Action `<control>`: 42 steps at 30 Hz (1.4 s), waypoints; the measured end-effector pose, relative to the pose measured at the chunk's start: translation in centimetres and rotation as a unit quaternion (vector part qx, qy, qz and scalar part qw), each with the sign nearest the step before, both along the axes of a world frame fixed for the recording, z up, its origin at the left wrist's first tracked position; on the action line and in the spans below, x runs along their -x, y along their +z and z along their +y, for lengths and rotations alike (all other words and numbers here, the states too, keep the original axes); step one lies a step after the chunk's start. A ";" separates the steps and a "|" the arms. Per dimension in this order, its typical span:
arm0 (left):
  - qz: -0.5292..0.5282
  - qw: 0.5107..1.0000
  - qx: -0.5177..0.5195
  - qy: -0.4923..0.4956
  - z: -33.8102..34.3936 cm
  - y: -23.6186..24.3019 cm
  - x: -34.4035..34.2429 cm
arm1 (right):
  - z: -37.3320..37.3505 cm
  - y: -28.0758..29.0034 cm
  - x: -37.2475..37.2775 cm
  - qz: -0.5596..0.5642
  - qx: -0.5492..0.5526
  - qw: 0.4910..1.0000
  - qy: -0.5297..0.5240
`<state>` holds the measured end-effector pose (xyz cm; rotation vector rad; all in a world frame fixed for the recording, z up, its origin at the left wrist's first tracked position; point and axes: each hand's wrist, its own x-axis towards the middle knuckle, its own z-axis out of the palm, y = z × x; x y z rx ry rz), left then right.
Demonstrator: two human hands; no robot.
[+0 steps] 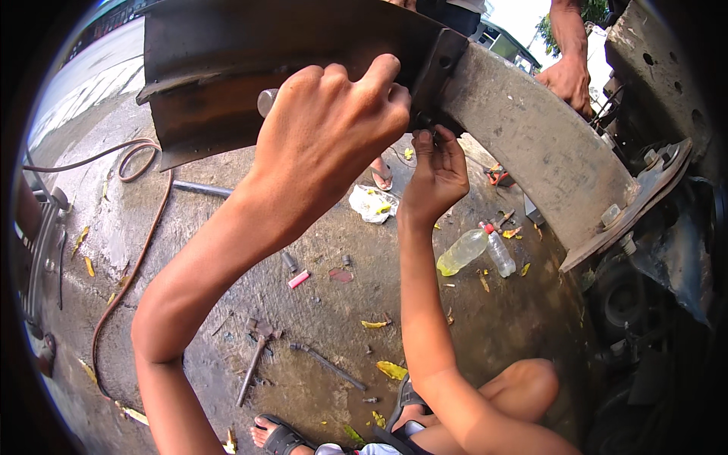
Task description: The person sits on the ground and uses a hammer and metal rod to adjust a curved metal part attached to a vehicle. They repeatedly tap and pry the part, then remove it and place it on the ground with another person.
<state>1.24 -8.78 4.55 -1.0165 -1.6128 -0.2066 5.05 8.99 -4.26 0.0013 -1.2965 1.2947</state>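
My left hand (334,114) is closed in a fist in front of the dark metal beam (227,45). Out of its thumb side pokes the rounded grey end of a metal tool (266,102); the rest is hidden behind my fingers. My right hand (438,171) is raised under the joint, thumb and fingertips pinched at a small dark bolt (425,119). That bolt sits at the lower edge of the black bracket (442,61), where the beam meets a grey metal arm (531,129).
Another person's hand (569,82) rests behind the grey arm. On the wet concrete lie a hammer (254,356), a metal bar (330,365), plastic bottles (464,252), a white plastic bag (371,203) and a pink lighter (299,279). A brown hose (144,277) winds along the left.
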 end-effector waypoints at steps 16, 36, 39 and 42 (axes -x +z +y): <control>-0.002 0.998 0.033 0.044 -0.1 0.1 0.0 | -3.3 -37.5 -11.4 -0.617 -0.350 0.701 0.077; -0.017 1.000 0.020 0.013 -0.1 0.3 0.2 | -0.1 1.5 1.6 -0.056 -0.279 0.904 -0.320; -0.018 1.000 0.021 0.010 -0.1 0.1 0.3 | 0.1 1.4 1.7 -0.076 -0.271 0.908 -0.311; -0.018 1.000 0.016 0.008 -0.2 0.0 0.3 | 0.2 1.2 1.9 -0.053 -0.264 0.913 -0.306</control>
